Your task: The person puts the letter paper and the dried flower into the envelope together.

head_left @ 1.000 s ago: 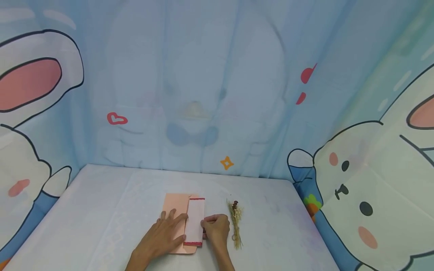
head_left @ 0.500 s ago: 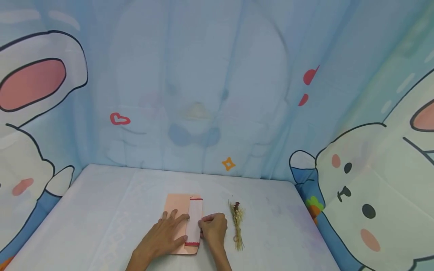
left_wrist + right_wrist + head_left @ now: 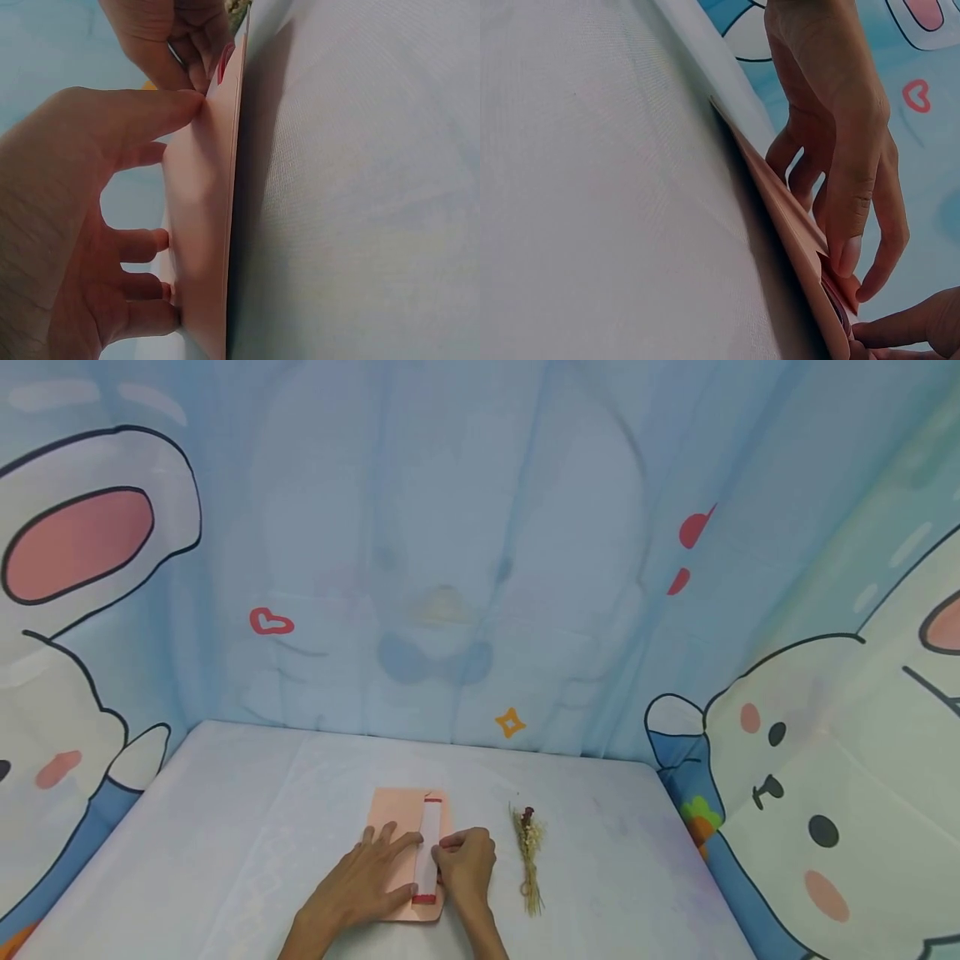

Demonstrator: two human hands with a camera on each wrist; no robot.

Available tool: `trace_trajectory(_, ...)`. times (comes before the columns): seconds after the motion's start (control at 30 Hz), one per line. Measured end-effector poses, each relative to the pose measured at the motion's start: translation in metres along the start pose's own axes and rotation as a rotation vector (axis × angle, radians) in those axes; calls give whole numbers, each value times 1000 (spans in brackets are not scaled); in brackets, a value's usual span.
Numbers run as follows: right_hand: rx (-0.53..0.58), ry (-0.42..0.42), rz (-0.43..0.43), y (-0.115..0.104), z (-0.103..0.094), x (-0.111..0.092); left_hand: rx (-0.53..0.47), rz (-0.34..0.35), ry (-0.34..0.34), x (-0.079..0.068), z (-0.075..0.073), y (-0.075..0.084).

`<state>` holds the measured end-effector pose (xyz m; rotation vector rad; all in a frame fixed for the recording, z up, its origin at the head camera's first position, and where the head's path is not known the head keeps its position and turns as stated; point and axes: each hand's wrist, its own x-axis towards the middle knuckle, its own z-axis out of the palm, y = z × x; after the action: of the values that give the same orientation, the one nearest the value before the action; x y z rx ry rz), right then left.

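Behind a white-covered table (image 3: 615, 852) hangs a pale blue fabric backdrop (image 3: 450, 485), its soft vertical folds printed with a big white rabbit (image 3: 45, 710) at the left, a second rabbit (image 3: 892, 768) (its face tipped sideways, cheeks pink) at the right, a red heart outline (image 3: 255, 621) and a small orange star (image 3: 501, 722).

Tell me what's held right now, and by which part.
The right hand pinches the white, red-trimmed card by its right edge; the left hand rests on the peach envelope.
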<state>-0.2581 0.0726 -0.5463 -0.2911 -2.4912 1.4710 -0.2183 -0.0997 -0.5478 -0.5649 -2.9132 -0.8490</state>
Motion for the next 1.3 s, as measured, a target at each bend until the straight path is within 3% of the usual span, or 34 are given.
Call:
trace_trajectory(0.57, 11, -35, -52, -4, 9, -1, -22, 51, 40, 1, 2, -3)
trace_trajectory(0.93, 56, -76, -88, -4, 14, -3, -12, 42, 31, 1, 1, -4)
trace_trajectory(1.3, 21, -80, -156, -7, 19, -7, -42, 29, 7, 0, 0, -6)
